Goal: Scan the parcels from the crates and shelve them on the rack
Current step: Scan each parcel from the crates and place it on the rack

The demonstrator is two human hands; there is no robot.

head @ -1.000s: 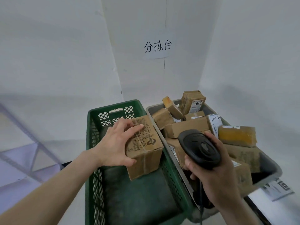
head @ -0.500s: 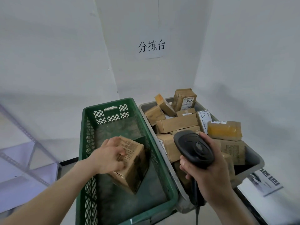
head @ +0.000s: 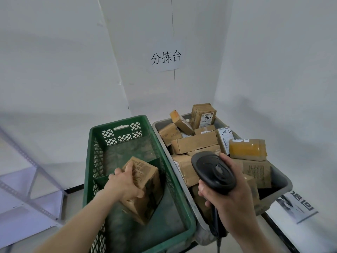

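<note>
Sorting station: one parcel in green crate, scanner in hand.

Left hand (head: 125, 185), fingers curled over the top of a tilted cardboard parcel (head: 145, 190) inside the green crate (head: 182, 181). Right hand (head: 231, 199) wrapped round the handle of a black scanner (head: 213, 170), held over the adjoining grey crate (head: 280, 179) heaped with taped parcels (head: 195, 144). Metal rack (head: 27, 179) at left. Wall sign (head: 166, 57) above the crates.
</note>
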